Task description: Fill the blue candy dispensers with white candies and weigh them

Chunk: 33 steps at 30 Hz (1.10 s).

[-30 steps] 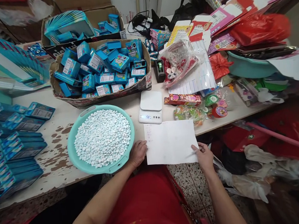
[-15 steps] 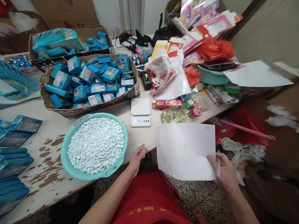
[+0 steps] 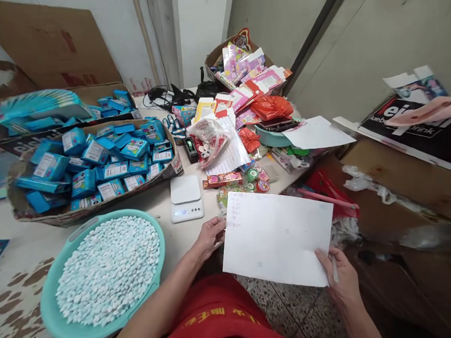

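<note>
At the near edge of the tabletop (image 3: pixel 176 238), a sheet of paper (image 3: pixel 280 244) is held up in front of a red garment (image 3: pixel 221 318), its lower part out over the speckled floor (image 3: pixel 268 295). Right hand (image 3: pixel 341 274): closed on the sheet's right edge, thumb on the front face, a slim pale pen-like object (image 3: pixel 334 268) in the same grasp. Left hand (image 3: pixel 211 235): fingers partly curled, tips at the left edge; cannot tell whether they pinch it. Faint writing at upper left, too small to read.

Left of the left forearm: a mint basin (image 3: pixel 51 304) of white sweets (image 3: pixel 110 271). Beyond the left hand: a white scale (image 3: pixel 186 196), display lit. Farther: a cardboard box (image 3: pixel 18 207) of small blue boxes (image 3: pixel 92 161); to its right, a tape dispenser (image 3: pixel 190 149) and a plastic bag (image 3: pixel 212 142).

Risks (judgement): the sheet could slip or crease, since the right hand shares its grasp with the pen-like object and the left hold is uncertain. If released, it could drop to the floor. A leftward sweep of the left forearm could knock the basin and spill sweets; it sits just beside the arm.
</note>
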{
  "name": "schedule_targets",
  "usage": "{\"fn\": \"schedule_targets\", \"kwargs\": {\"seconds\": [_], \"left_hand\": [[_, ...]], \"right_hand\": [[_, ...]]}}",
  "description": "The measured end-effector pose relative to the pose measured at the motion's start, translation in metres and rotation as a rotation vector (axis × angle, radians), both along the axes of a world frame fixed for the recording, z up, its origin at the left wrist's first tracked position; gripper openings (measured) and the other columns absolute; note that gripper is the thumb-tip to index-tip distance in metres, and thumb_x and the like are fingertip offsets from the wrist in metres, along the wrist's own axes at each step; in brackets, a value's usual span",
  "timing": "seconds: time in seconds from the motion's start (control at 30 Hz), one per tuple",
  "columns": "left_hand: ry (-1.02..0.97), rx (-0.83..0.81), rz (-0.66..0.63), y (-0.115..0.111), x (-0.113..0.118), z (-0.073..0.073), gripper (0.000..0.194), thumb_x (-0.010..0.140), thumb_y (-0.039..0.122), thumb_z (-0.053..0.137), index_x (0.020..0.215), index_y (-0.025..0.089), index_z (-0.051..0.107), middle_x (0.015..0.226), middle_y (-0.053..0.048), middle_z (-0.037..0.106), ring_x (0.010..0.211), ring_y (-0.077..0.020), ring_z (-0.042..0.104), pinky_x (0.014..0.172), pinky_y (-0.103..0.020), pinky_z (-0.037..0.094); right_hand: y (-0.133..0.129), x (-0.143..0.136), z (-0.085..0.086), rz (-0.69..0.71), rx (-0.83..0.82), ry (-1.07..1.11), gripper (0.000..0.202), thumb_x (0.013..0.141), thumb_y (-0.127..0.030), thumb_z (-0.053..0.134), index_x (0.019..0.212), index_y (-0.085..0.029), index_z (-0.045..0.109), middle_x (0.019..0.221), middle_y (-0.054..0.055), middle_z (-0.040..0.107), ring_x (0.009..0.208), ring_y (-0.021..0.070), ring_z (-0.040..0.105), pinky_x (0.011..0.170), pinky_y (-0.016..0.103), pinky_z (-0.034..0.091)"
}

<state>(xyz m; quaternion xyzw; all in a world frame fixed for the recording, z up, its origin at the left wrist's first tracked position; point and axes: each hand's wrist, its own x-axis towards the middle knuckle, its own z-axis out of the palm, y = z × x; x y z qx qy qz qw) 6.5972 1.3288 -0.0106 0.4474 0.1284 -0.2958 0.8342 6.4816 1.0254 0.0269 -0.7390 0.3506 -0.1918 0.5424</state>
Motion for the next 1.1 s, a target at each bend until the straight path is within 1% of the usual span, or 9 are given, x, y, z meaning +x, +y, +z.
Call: {"fn": "schedule_targets", "kwargs": {"seconds": [0.1,0.2,0.33,0.47,0.53,0.63,0.77,0.9,1.1], "left_hand": [[-0.079,0.134,-0.013,-0.006,0.026,0.015,0.038,0.06,0.044,0.075,0.073,0.012,0.059,0.058,0.001,0.056,0.048,-0.0067,0.048,0.046,-0.019,0.038],[-0.143,0.264,0.029,-0.017,0.051,0.025,0.035,0.059,0.041,0.074,0.074,0.013,0.059,0.057,0.003,0.053,0.049,-0.007,0.047,0.042,-0.018,0.035],[-0.182,0.403,0.084,-0.032,0.08,0.034,0.033,0.059,0.041,0.071,0.073,0.015,0.056,0.051,0.006,0.047,0.045,-0.0062,0.04,0.039,-0.018,0.03],[-0.213,0.471,0.095,-0.042,0.104,0.041,0.032,0.062,0.042,0.068,0.073,0.015,0.055,0.05,0.006,0.044,0.045,-0.0064,0.039,0.04,-0.018,0.032],[-0.235,0.493,0.081,-0.045,0.115,0.043,0.03,0.063,0.041,0.067,0.072,0.015,0.054,0.05,0.007,0.042,0.045,-0.0064,0.04,0.041,-0.019,0.033],[-0.26,0.502,0.054,-0.046,0.129,0.044,0.029,0.065,0.039,0.067,0.074,0.015,0.054,0.05,0.007,0.041,0.046,-0.0065,0.04,0.042,-0.019,0.034],[-0.279,0.503,0.073,-0.045,0.144,0.044,0.028,0.065,0.038,0.068,0.075,0.016,0.055,0.05,0.007,0.041,0.046,-0.0063,0.039,0.042,-0.018,0.035],[-0.238,0.539,0.167,-0.042,0.152,0.044,0.028,0.062,0.037,0.07,0.069,0.016,0.054,0.046,0.008,0.036,0.042,-0.0052,0.035,0.04,-0.018,0.032],[-0.204,0.506,0.211,-0.033,0.161,0.049,0.029,0.058,0.036,0.071,0.068,0.015,0.054,0.046,0.007,0.044,0.041,-0.0054,0.037,0.04,-0.019,0.03]], "right_hand": [[-0.012,0.027,-0.008,-0.052,0.184,0.04,0.054,0.038,-0.05,0.083,0.072,-0.02,0.054,0.06,-0.002,0.063,0.048,0.013,0.053,0.042,0.023,0.044],[-0.026,0.056,-0.012,-0.049,0.269,0.077,0.055,0.036,-0.049,0.083,0.073,-0.02,0.054,0.061,-0.003,0.062,0.05,0.0135,0.053,0.043,0.023,0.044],[-0.044,0.093,-0.011,0.021,0.245,0.093,0.052,0.042,-0.05,0.081,0.076,-0.02,0.056,0.063,-0.002,0.063,0.052,0.0139,0.055,0.044,0.023,0.045],[-0.061,0.125,-0.007,0.1,0.289,0.116,0.055,0.04,-0.049,0.083,0.081,-0.019,0.061,0.072,0.002,0.069,0.058,0.0168,0.06,0.05,0.025,0.05],[-0.068,0.139,-0.007,0.148,0.307,0.13,0.054,0.04,-0.05,0.082,0.08,-0.018,0.063,0.07,0.002,0.069,0.056,0.0176,0.061,0.049,0.026,0.051],[-0.076,0.159,-0.006,0.224,0.3,0.166,0.052,0.046,-0.052,0.08,0.082,-0.018,0.065,0.063,0.002,0.068,0.052,0.0185,0.06,0.045,0.027,0.049],[-0.076,0.183,-0.008,0.241,0.293,0.169,0.05,0.046,-0.051,0.08,0.079,-0.017,0.066,0.06,0.002,0.067,0.048,0.0175,0.058,0.041,0.025,0.046],[-0.065,0.198,-0.006,0.22,0.288,0.121,0.051,0.04,-0.054,0.081,0.072,-0.017,0.064,0.059,0.002,0.067,0.048,0.0161,0.057,0.04,0.024,0.044],[-0.047,0.209,0.006,0.18,0.298,0.082,0.055,0.034,-0.056,0.082,0.067,-0.017,0.062,0.057,0.0,0.064,0.046,0.0125,0.051,0.038,0.022,0.041]]}}
